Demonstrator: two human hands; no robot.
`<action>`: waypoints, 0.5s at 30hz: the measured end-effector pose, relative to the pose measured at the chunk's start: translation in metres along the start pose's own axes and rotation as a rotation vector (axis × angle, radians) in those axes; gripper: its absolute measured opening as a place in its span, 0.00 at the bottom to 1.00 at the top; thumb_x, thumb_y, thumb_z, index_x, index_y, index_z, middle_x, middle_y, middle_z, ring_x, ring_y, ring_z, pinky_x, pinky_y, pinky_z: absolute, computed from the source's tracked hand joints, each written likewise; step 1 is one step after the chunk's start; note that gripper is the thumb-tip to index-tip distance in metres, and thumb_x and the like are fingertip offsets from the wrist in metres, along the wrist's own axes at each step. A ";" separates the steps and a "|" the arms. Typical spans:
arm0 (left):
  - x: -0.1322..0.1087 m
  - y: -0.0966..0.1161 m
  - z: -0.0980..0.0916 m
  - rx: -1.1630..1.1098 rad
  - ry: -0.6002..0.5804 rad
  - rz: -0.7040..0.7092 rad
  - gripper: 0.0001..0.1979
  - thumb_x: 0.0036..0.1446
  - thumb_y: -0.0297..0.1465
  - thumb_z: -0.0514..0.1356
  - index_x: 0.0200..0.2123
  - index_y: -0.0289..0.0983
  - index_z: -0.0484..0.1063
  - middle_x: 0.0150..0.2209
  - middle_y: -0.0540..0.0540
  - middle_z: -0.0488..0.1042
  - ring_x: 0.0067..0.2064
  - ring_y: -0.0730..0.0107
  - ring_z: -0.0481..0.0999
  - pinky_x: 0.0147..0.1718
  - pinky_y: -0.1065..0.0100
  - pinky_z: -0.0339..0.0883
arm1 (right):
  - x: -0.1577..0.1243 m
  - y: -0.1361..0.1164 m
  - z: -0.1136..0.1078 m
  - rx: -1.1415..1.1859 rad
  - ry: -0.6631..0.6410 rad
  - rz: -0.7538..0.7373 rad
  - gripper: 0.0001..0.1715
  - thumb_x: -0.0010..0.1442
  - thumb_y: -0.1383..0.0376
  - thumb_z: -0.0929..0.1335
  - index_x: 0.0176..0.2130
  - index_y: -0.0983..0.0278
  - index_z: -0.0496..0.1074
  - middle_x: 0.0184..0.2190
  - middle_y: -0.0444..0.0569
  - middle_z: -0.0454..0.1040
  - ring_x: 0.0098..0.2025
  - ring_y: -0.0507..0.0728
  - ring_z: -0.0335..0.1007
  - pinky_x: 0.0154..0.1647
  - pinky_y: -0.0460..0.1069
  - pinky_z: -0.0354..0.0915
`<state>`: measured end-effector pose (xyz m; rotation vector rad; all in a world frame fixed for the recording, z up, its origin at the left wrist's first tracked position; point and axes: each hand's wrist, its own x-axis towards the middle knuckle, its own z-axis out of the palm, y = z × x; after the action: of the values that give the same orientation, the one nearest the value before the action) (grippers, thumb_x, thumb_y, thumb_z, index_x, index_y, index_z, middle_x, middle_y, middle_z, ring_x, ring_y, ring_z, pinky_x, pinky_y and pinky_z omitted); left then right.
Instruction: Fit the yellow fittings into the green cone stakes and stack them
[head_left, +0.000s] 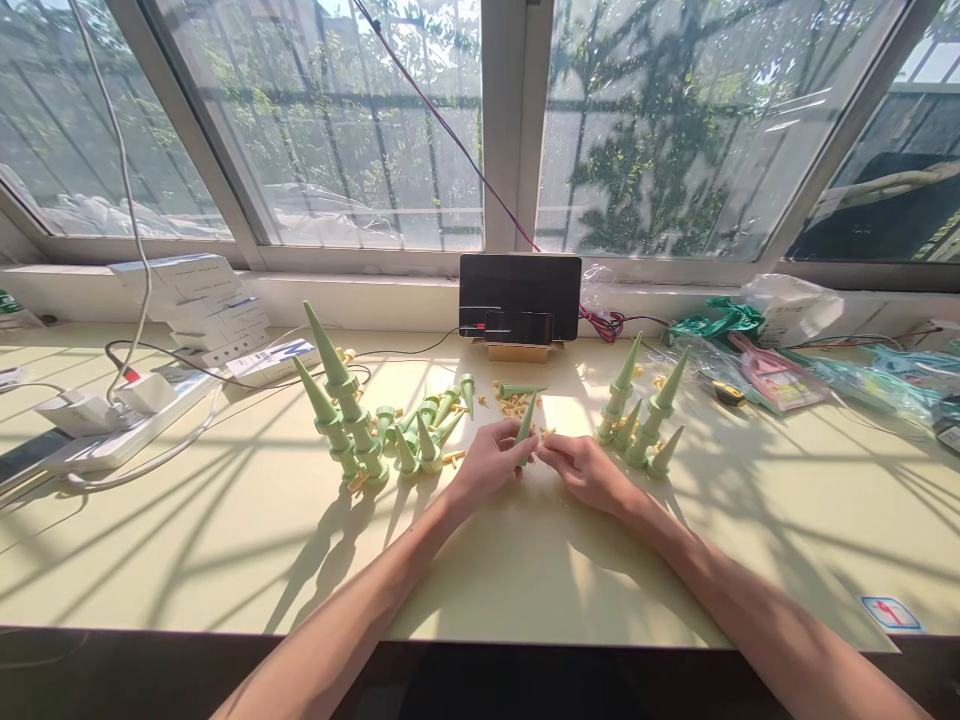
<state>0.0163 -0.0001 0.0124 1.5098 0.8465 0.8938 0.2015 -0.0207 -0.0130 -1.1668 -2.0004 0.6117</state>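
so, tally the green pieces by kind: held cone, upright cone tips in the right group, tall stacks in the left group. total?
Green cone in the left hand: 1
Upright cone tips in the right group: 4
Tall cone-topped stacks in the left group: 2
Total: 7
The left group's other green pieces overlap too much to count.

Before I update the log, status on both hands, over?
Left hand: holding green cone, tip up. Right hand: at small yellow piece, grip unclear. Green stacks standing either side.
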 end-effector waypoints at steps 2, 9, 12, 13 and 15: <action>0.000 0.000 0.000 0.006 0.003 0.006 0.17 0.55 0.44 0.64 0.36 0.35 0.75 0.32 0.46 0.72 0.33 0.70 0.71 0.24 0.72 0.66 | 0.000 0.000 0.000 0.006 -0.003 -0.018 0.20 0.67 0.60 0.61 0.24 0.62 0.57 0.20 0.40 0.53 0.25 0.50 0.48 0.25 0.47 0.49; 0.000 0.004 0.002 0.017 -0.011 0.037 0.16 0.54 0.43 0.64 0.35 0.34 0.75 0.32 0.45 0.71 0.34 0.69 0.71 0.24 0.73 0.66 | 0.000 -0.004 -0.001 0.005 -0.033 -0.013 0.19 0.67 0.60 0.59 0.25 0.62 0.58 0.19 0.40 0.55 0.23 0.50 0.49 0.25 0.47 0.50; 0.000 0.004 0.002 0.017 -0.017 0.055 0.16 0.54 0.42 0.64 0.34 0.34 0.75 0.32 0.45 0.71 0.34 0.69 0.71 0.24 0.73 0.66 | -0.001 -0.006 -0.002 0.010 -0.032 -0.005 0.19 0.66 0.60 0.59 0.25 0.62 0.59 0.19 0.40 0.55 0.23 0.50 0.49 0.25 0.47 0.50; 0.000 0.004 0.002 0.016 -0.020 0.060 0.15 0.54 0.42 0.64 0.34 0.34 0.75 0.32 0.45 0.71 0.34 0.68 0.71 0.24 0.73 0.66 | -0.001 -0.007 -0.002 0.012 -0.032 0.002 0.19 0.66 0.60 0.59 0.25 0.62 0.58 0.19 0.40 0.54 0.23 0.50 0.49 0.25 0.47 0.50; 0.000 0.003 0.001 0.014 -0.022 0.069 0.15 0.54 0.42 0.63 0.33 0.34 0.75 0.31 0.45 0.72 0.34 0.68 0.71 0.24 0.72 0.66 | -0.001 -0.009 -0.003 0.017 -0.035 0.020 0.19 0.66 0.60 0.59 0.24 0.62 0.57 0.19 0.40 0.53 0.24 0.50 0.48 0.26 0.47 0.49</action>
<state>0.0178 -0.0007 0.0155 1.5662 0.7902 0.9221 0.1991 -0.0258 -0.0052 -1.1742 -2.0111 0.6618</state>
